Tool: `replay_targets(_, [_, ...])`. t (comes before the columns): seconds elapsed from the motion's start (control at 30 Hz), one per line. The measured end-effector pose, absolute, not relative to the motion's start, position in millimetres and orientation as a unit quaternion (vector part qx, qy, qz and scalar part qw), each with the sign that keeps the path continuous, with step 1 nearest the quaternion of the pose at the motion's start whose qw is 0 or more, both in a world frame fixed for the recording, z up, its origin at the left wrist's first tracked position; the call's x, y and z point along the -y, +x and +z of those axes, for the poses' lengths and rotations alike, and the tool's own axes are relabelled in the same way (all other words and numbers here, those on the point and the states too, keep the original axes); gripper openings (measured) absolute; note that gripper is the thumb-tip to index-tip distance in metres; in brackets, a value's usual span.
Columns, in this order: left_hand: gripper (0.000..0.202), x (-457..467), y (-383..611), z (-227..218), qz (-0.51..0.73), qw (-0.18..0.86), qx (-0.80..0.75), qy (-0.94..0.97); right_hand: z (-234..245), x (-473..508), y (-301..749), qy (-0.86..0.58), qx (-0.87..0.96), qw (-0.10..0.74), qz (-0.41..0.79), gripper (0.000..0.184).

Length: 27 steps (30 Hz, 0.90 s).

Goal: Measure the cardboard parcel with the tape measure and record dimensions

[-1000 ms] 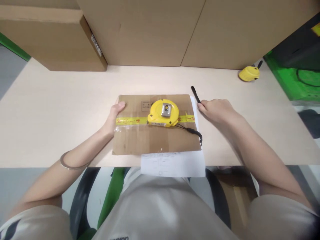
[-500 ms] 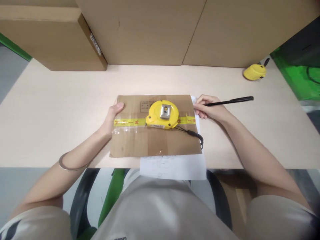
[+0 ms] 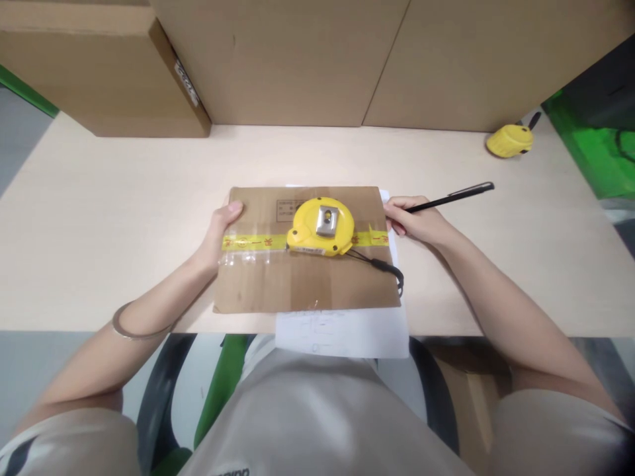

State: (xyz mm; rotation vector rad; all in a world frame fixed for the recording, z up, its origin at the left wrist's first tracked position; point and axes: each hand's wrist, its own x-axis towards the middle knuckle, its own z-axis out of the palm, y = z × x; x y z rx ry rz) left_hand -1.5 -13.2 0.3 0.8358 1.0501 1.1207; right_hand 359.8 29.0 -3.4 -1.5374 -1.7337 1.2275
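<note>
In front of me lies a flat cardboard box point(image 3: 262, 284) with a strip of yellow printed tape point(image 3: 253, 242) across it. My left hand point(image 3: 218, 231) grips its left edge, thumb on top and fingers hidden behind. A yellow tape measure point(image 3: 317, 228) with a metal belt clip rests on the box, its black wrist strap point(image 3: 389, 268) trailing over the right edge. My right hand point(image 3: 417, 218) is closed around a black pen point(image 3: 461, 195) at the box's right edge; the pen's tip is hidden. White paper point(image 3: 342, 334) sticks out from under the box and overhangs the table edge.
Large cardboard boxes point(image 3: 282, 66) stand along the back of the table point(image 3: 124, 198). Another box point(image 3: 114, 86) is at the back left. A second yellow tape measure point(image 3: 510, 140) sits at the back right. Chair armrests point(image 3: 163, 403) flank me below the table.
The box has shifted slightly left, and a strip of paper now shows beyond its far edge. The pen in my right hand is tilted up a little more at its rear end.
</note>
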Motion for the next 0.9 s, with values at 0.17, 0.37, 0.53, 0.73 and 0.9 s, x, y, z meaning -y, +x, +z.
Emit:
replay_targets(0.17, [0.057, 14.4, 1.3, 3.4, 0.488, 0.647, -0.462, 0.361, -3.0, -29.2, 358.4, -0.572, 0.641, 0.258, 0.442, 0.037])
replay_targets(0.37, [0.055, 13.3, 2.6, 4.8, 0.503, 0.631, -0.465, 0.365, -6.8, -30.2, 360.6, -0.577, 0.641, 0.264, 0.432, 0.039])
replay_targets(0.53, [0.054, 14.1, 5.0, 8.2, 0.499, 0.637, -0.453, 0.375, -8.9, -30.6, 361.6, -0.576, 0.649, 0.259, 0.423, 0.037])
replay_targets(0.73, [0.043, 14.7, 6.0, 8.4, 0.516, 0.620, -0.452, 0.380, -12.9, -32.1, 362.4, -0.583, 0.644, 0.270, 0.415, 0.038])
replay_targets(0.9, [0.041, 14.6, 4.9, 6.3, 0.515, 0.628, -0.447, 0.374, -14.8, -30.9, 360.9, -0.591, 0.635, 0.287, 0.406, 0.036])
